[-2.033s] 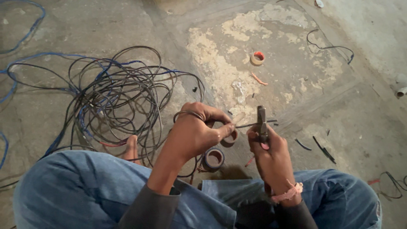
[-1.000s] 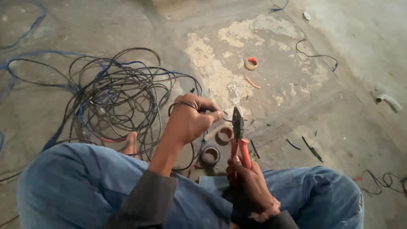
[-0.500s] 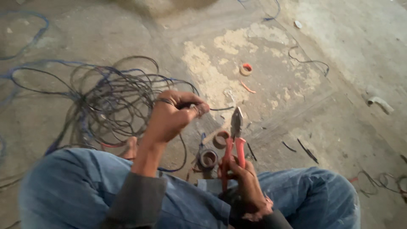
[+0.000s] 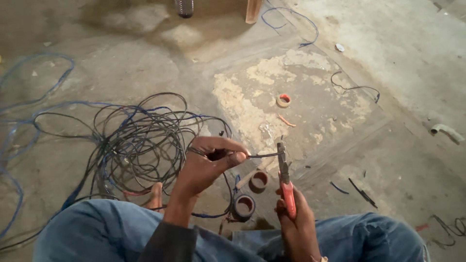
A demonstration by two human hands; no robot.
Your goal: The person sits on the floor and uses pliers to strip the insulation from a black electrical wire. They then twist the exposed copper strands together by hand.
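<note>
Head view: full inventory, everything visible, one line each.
wire tangle: 1, black and blue, floor left
wire end: 1, dark, between left hand and pliers tip
pliers: 1, red handles, in right hand
tape rolls: 2, dark, floor by knees
tape roll: 1, orange, floor centre
wire offcuts: several, dark, floor right
pipe piece: 1, grey, far right
jeans: blue, bottom
left hand: fingers pinch wire
right hand: grips pliers

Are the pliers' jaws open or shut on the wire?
Shut, apparently: the pliers show no gap at the tip, where the wire from the left hand meets them.
</note>
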